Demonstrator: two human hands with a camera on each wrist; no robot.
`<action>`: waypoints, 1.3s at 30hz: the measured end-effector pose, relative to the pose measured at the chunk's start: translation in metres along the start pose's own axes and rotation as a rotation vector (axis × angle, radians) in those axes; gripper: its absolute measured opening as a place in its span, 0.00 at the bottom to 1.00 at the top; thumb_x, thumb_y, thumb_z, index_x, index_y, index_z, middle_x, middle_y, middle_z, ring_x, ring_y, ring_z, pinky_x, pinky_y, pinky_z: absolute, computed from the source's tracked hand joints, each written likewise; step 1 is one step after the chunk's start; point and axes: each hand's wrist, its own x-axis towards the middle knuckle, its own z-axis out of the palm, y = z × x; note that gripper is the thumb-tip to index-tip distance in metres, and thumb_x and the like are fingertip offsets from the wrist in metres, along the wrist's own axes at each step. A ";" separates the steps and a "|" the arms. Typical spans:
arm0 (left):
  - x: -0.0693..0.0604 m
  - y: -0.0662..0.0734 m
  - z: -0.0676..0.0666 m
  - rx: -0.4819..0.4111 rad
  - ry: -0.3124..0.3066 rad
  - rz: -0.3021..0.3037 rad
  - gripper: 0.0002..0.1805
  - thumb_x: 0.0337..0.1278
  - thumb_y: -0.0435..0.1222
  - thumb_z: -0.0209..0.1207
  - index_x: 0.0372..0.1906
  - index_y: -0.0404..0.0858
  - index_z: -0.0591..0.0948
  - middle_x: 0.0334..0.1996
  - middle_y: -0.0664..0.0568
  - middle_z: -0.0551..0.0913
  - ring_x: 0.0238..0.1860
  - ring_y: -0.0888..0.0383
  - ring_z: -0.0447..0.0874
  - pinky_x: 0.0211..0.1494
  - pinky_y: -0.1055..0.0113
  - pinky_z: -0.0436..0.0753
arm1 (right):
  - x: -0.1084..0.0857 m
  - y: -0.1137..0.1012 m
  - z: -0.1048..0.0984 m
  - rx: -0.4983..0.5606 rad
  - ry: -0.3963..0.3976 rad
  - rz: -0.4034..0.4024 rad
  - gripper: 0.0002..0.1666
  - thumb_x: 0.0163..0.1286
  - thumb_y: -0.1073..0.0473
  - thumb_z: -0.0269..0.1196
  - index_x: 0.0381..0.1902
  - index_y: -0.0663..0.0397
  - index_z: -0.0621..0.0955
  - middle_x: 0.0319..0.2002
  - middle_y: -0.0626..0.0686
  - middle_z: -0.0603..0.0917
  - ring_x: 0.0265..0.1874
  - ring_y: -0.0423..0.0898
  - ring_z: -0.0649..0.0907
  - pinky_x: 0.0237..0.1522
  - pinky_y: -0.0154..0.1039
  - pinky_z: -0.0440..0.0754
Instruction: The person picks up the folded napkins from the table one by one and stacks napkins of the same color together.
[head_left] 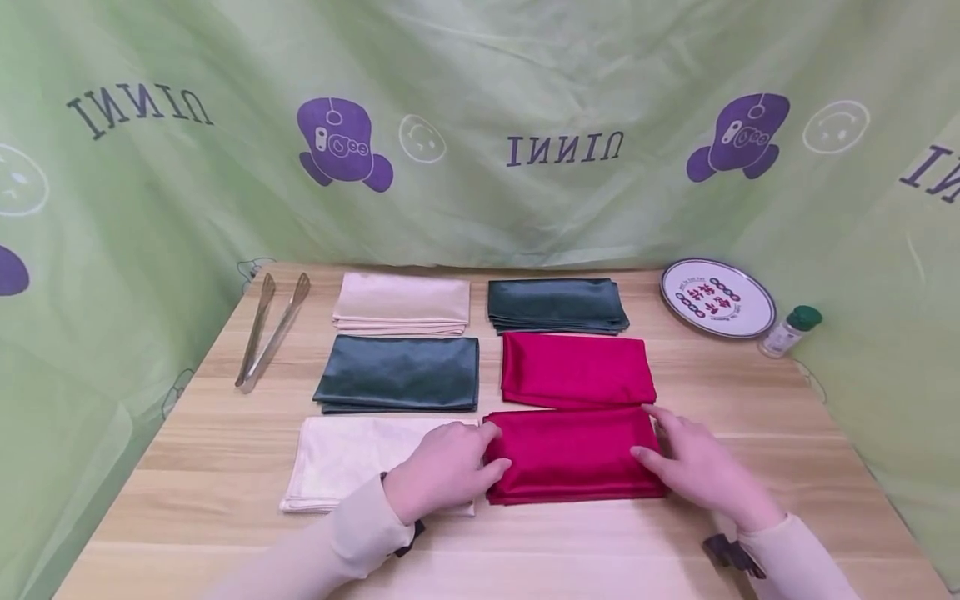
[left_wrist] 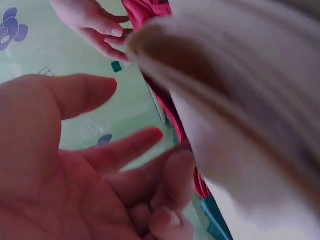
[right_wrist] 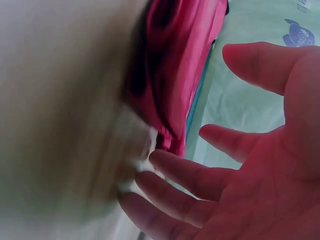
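Observation:
A folded red satin cloth [head_left: 573, 457] lies flat at the front right of two columns of folded cloths. At its left edge is my left hand [head_left: 446, 471], fingers loosely bent and thumb over the edge, with the forearm above a folded white cloth [head_left: 341, 458]. My right hand [head_left: 705, 471] is at the red cloth's right edge, its thumb and fingers spread apart. In the right wrist view, the red cloth's layered side [right_wrist: 175, 75] shows beyond the spread fingers. The left wrist view shows the left thumb and fingers apart beside the white cloth [left_wrist: 220, 150].
Behind lie another red cloth [head_left: 577, 369], dark green cloths [head_left: 401, 372] [head_left: 555, 304] and a pale pink cloth [head_left: 403, 300]. Metal tongs [head_left: 273, 337] lie at the left. A plate [head_left: 718, 297] and a green-capped bottle [head_left: 787, 333] are at the back right, near the hanging green curtain [head_left: 480, 208].

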 end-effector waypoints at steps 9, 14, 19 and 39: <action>0.001 0.014 0.016 0.077 -0.020 -0.108 0.32 0.59 0.57 0.58 0.61 0.41 0.76 0.49 0.48 0.82 0.40 0.52 0.71 0.45 0.59 0.70 | -0.015 -0.015 0.017 -0.042 0.056 -0.038 0.45 0.63 0.38 0.66 0.69 0.59 0.69 0.64 0.70 0.70 0.61 0.71 0.69 0.58 0.67 0.68; 0.004 0.008 0.017 -0.184 -0.044 -0.164 0.30 0.58 0.54 0.60 0.61 0.43 0.75 0.53 0.51 0.79 0.50 0.53 0.70 0.53 0.56 0.68 | -0.013 -0.016 0.021 0.062 0.064 0.017 0.43 0.65 0.41 0.66 0.68 0.60 0.68 0.64 0.69 0.71 0.61 0.68 0.70 0.58 0.66 0.69; 0.008 0.004 0.013 -0.599 -0.009 -0.232 0.26 0.60 0.47 0.61 0.61 0.43 0.74 0.55 0.51 0.78 0.55 0.53 0.74 0.60 0.54 0.72 | -0.008 -0.016 0.018 0.265 0.089 0.074 0.35 0.68 0.48 0.65 0.67 0.58 0.69 0.62 0.67 0.72 0.56 0.64 0.76 0.56 0.62 0.74; 0.021 0.004 0.031 -0.677 0.271 -0.226 0.19 0.48 0.26 0.61 0.48 0.41 0.80 0.36 0.54 0.72 0.32 0.59 0.70 0.36 0.67 0.73 | -0.002 0.004 0.022 0.932 0.110 0.227 0.25 0.65 0.69 0.63 0.60 0.68 0.73 0.52 0.50 0.74 0.45 0.41 0.75 0.40 0.32 0.78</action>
